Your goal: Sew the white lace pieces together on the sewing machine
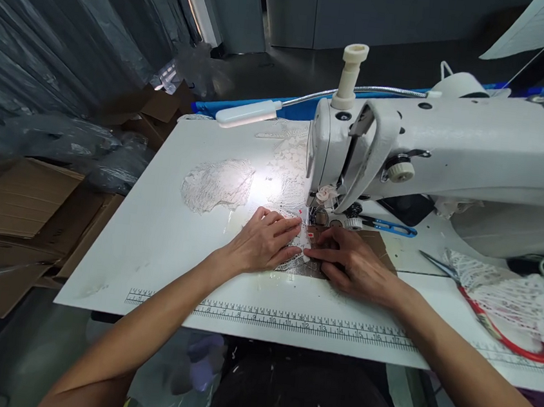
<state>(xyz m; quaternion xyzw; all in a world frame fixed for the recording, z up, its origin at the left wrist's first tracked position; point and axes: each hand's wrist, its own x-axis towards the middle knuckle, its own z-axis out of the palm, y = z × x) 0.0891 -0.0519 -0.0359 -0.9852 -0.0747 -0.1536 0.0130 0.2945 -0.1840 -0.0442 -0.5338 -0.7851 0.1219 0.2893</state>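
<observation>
A white sewing machine point(453, 145) stands on a white table point(151, 242). A strip of white lace point(290, 166) runs under its needle area point(322, 216). My left hand point(265, 242) lies flat on the lace just left of the needle, fingers stretched out. My right hand point(350, 263) rests to the right, fingers pressed together on the lace edge and on a brown cardboard piece point(382, 244) below the presser foot. A small red-marked label point(308, 233) shows between the hands.
Another lace piece point(215, 184) lies to the left under the lamp point(247, 113). Blue snips point(391, 227) sit by the machine base. Red-handled scissors point(506, 335) and more lace point(505, 293) lie at the right. Cardboard boxes point(19, 203) stand left of the table. A ruler point(269, 318) marks the front edge.
</observation>
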